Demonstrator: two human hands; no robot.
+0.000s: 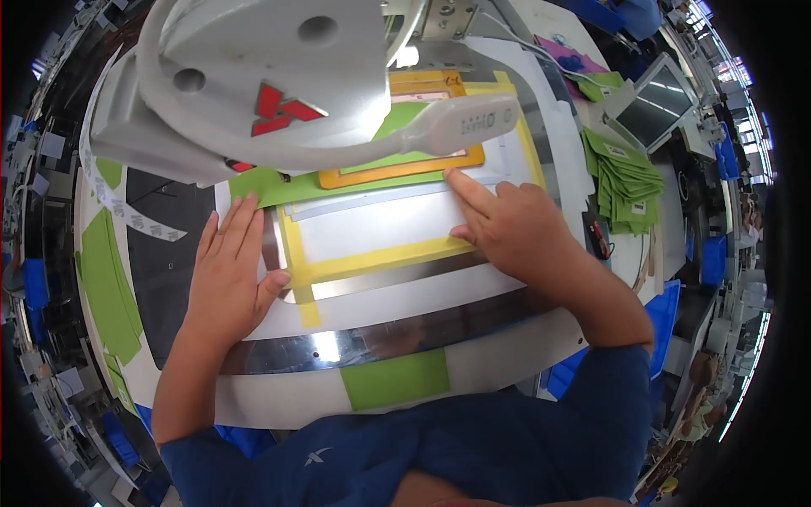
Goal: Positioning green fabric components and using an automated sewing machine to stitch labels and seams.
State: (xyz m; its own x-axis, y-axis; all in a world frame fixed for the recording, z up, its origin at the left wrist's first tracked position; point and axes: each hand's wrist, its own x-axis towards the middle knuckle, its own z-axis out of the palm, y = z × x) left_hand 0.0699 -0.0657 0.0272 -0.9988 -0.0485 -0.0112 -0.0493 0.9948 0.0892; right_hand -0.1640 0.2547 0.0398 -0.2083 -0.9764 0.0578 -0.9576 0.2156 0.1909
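A strip of green fabric (283,187) lies under the head of a sewing machine (279,59). On top of it sits an orange-yellow rectangular frame (342,179), partly hidden by the machine's grey arm. My left hand (224,283) lies flat at the fabric's left end, fingers stretched out and fingertips on its near edge. With the index finger extended, my right hand (524,228) touches the frame's near edge at its right part; the thumb is apart and the other fingers are bent. Below the fabric is a white panel (363,228) bordered by yellow tape (384,260).
Stacked green pieces (623,182) lie at the right, near a tilted screen (659,100). More green pieces (110,287) rest along the left edge. A printed tape strip (127,211) hangs at the left. A green patch (395,378) sits on the machine bed's near edge.
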